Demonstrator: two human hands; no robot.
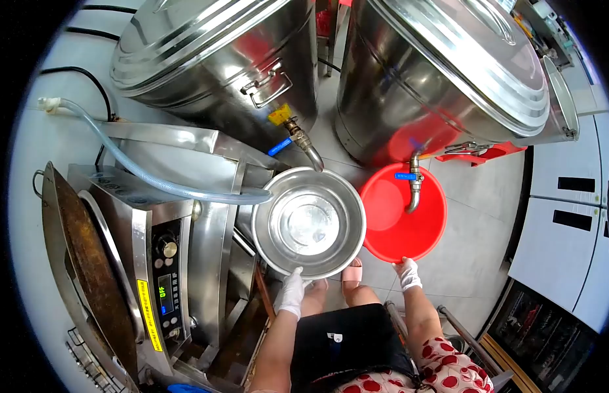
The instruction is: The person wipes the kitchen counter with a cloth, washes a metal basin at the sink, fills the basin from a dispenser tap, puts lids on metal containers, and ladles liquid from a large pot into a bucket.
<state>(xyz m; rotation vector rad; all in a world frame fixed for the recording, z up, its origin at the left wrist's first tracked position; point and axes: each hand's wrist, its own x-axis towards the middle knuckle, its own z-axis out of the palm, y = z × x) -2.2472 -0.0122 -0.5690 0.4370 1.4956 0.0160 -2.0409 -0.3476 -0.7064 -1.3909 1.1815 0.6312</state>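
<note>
My left hand (pixel 292 294), in a white glove, grips the near rim of a round stainless steel basin (pixel 344 245), thumb over the edge. A little water seems to lie in its bottom, though glare makes this hard to tell. To the right, my right hand (pixel 408 274), also gloved, is closed on the near rim of a red plastic basin (pixel 429 239). A tap with a blue lever (pixel 298 141) points toward the steel basin's far rim. Another tap (pixel 414 190) hangs over the red basin. Most fingers of both hands are hidden under the rims.
Two large lidded steel drums (pixel 212 85) (pixel 396 85) stand ahead. At left are a steel cooker with a control panel (pixel 167 281), a rusty wok (pixel 88 255) and a clear hose (pixel 140 173) ending over the steel basin. White cabinets (pixel 560 242) line the right.
</note>
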